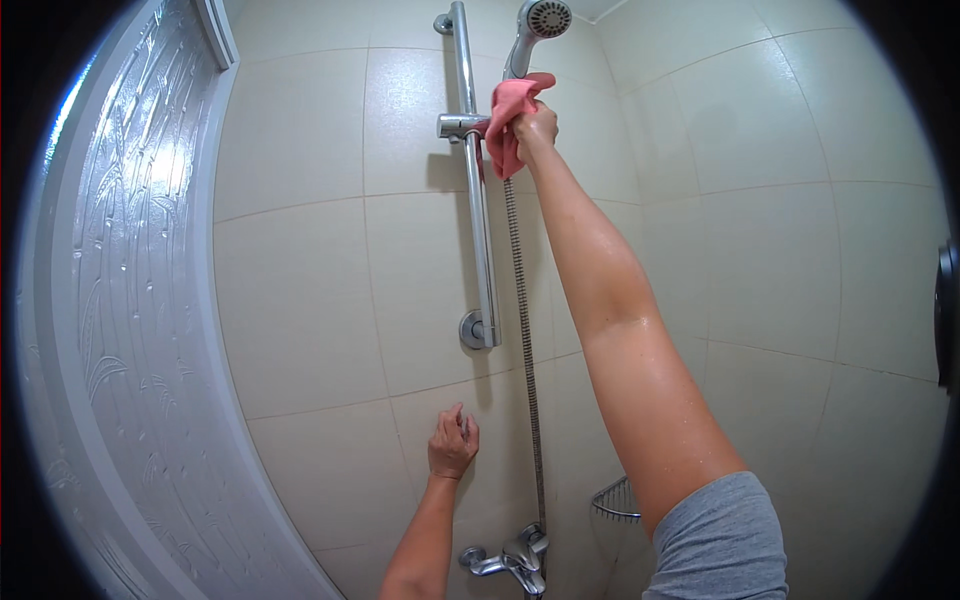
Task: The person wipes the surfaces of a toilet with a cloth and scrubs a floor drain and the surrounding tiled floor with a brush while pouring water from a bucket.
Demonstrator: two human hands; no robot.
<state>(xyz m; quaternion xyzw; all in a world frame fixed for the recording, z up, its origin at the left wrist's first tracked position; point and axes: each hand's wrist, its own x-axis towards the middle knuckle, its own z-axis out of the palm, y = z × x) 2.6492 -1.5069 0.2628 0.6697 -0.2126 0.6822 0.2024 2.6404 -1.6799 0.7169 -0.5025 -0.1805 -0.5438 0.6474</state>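
High up, my right hand [538, 128] is closed on a pink cloth [508, 105]. The cloth is bunched around the lower handle of the chrome shower head [530, 38], beside the slider bracket [461, 126] on the vertical rail [483, 235]. Part of the handle and its holder is hidden under cloth and fingers. My left hand [453, 445] is low in front of the tiled wall, below the rail's bottom mount [475, 330]. Its fingers are loosely bent and apart, with nothing visible in them. A metal shower hose [522, 290] hangs down from under the cloth.
At the bottom is a chrome mixer tap [515, 560], with a wire corner shelf [616, 500] to its right. A textured glass door [130, 250] in a white frame stands at the left. Something dark [945, 315] juts in at the right edge.
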